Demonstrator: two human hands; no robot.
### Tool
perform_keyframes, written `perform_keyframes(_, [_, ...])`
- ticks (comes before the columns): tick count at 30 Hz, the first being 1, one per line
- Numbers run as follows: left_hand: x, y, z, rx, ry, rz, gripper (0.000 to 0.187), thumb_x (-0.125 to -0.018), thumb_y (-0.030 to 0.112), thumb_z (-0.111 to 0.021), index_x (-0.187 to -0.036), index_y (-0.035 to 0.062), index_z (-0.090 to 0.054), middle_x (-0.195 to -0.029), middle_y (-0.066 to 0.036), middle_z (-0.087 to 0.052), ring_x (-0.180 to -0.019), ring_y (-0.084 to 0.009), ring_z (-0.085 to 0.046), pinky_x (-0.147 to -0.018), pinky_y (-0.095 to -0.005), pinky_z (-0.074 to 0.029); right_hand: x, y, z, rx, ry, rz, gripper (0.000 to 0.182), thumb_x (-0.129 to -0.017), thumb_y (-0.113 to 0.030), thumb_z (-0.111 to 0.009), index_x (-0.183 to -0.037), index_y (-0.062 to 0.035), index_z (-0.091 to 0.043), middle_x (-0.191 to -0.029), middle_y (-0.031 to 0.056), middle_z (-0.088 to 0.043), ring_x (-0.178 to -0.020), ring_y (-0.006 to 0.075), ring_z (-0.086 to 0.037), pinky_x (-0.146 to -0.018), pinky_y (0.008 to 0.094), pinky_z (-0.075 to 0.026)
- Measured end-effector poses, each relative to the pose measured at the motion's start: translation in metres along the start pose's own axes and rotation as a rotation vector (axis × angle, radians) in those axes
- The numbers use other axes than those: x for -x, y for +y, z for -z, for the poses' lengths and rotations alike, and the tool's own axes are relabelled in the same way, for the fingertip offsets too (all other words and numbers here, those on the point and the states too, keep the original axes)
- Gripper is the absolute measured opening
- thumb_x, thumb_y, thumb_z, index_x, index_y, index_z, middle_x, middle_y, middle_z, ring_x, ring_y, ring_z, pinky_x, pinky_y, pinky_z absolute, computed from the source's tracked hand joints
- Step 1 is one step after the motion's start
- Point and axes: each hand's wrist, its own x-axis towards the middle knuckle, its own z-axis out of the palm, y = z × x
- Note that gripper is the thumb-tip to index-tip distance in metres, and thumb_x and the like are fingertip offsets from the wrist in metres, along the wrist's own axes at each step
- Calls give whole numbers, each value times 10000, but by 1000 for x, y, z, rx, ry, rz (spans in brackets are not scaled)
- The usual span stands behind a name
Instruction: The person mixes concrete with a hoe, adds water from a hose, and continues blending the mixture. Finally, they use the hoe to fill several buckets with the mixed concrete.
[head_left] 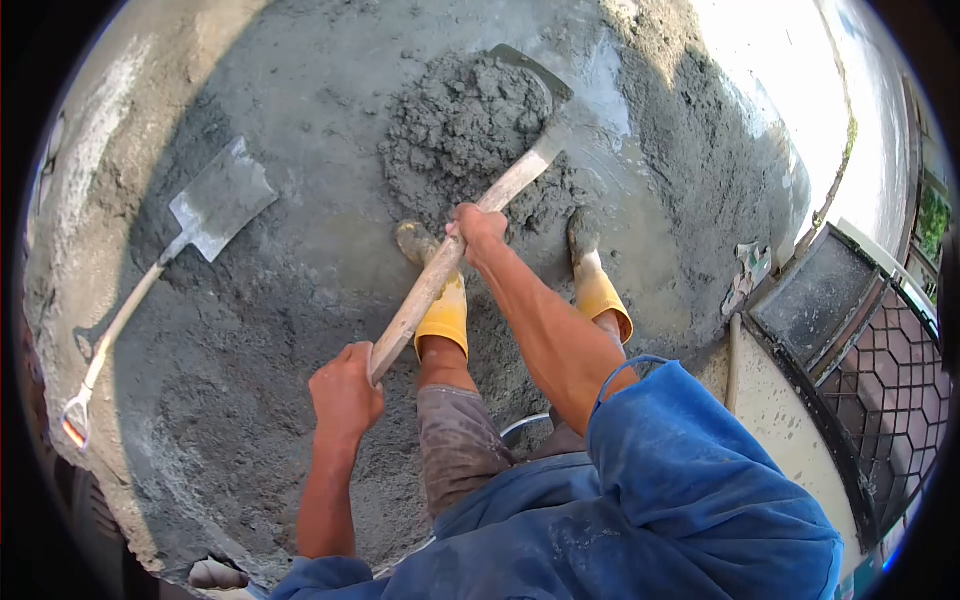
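Both my hands grip the wooden handle of a hoe, which slants up and away to the right. My left hand is closed round the near end. Farther up the shaft, my right hand is wrapped round its middle. The hoe's metal blade rests at the far right edge of a heap of wet grey mortar, and its lower edge is hidden by the mix. My yellow boots stand just on the near side of the heap, on the wet ground.
To the left a shovel lies flat, its blade pointing away. Wet grey mix covers much of the ground around me. At right are a black metal frame with hexagonal mesh and a torn scrap. A metallic rim shows behind my legs.
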Motion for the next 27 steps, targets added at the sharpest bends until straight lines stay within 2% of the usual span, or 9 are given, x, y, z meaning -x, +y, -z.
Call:
perform_keyframes(3, [71,-23,-54,104,91,71,372,-576,66,-743,-916,106,-599,-825,-82,-626,-738,-309,-635,-633,-404,-503,38,52,32,108,-113,113,138,-717,23,-594,-787,87,-494,-655,121,-537,-452,201,-550,-400,335,-454])
perform_keyframes(7, [171,-22,-143,262,120,211,335,-581,81,-718,-893,147,-616,-793,-58,-621,-742,-305,-628,-647,-409,-488,105,91,90,171,-150,204,353,-707,29,-609,-978,56,-385,-632,116,-534,-452,204,-566,-395,337,-459])
perform_keyframes(11, [202,-12,-164,301,190,225,337,-562,102,-696,-888,151,-625,-791,-57,-622,-731,-297,-623,-622,-393,-481,132,86,107,188,-209,202,438,-703,30,-618,-1033,32,-329,-673,125,-551,-450,206,-567,-391,336,-464])
perform_keyframes(14, [153,7,-126,327,257,221,345,-571,110,-681,-910,144,-628,-805,-62,-635,-763,-301,-631,-650,-400,-489,102,52,85,220,-304,285,431,-719,7,-636,-1027,32,-337,-708,125,-558,-482,202,-579,-413,328,-476])
perform_keyframes(18, [69,43,-58,464,235,298,349,-603,103,-653,-950,83,-623,-884,-133,-663,-844,-372,-624,-729,-439,-495,89,-45,40,284,-501,609,361,-782,-119,-701,-979,30,-438,-842,148,-611,-632,176,-626,-510,296,-512])
perform_keyframes(20, [32,70,-8,513,191,279,358,-624,94,-642,-978,48,-619,-860,-173,-653,-820,-349,-643,-727,-425,-487,100,-102,40,507,-658,608,390,-811,-184,-694,-1035,35,-461,-905,135,-632,-657,169,-630,-531,289,-516])
perform_keyframes(21, [11,77,11,613,191,224,352,-635,90,-642,-979,25,-617,-821,-169,-645,-769,-318,-642,-691,-402,-483,106,-127,49,568,-802,547,421,-837,-215,-660,-1120,25,-460,-919,108,-639,-687,175,-645,-539,281,-512])
perform_keyframes(23, [-26,88,47,790,175,166,329,-658,83,-649,-967,-23,-611,-758,-146,-624,-674,-253,-621,-612,-359,-465,118,-159,78,651,-869,569,414,-841,-224,-648,-1143,-3,-471,-908,93,-646,-711,183,-662,-547,279,-505])
perform_keyframes(27, [-93,118,121,845,150,207,272,-698,86,-669,-908,-72,-603,-683,-107,-591,-535,-203,-556,-483,-335,-421,84,-200,180,806,-807,605,384,-830,-203,-635,-1127,-6,-490,-915,82,-644,-697,184,-670,-556,297,-509])
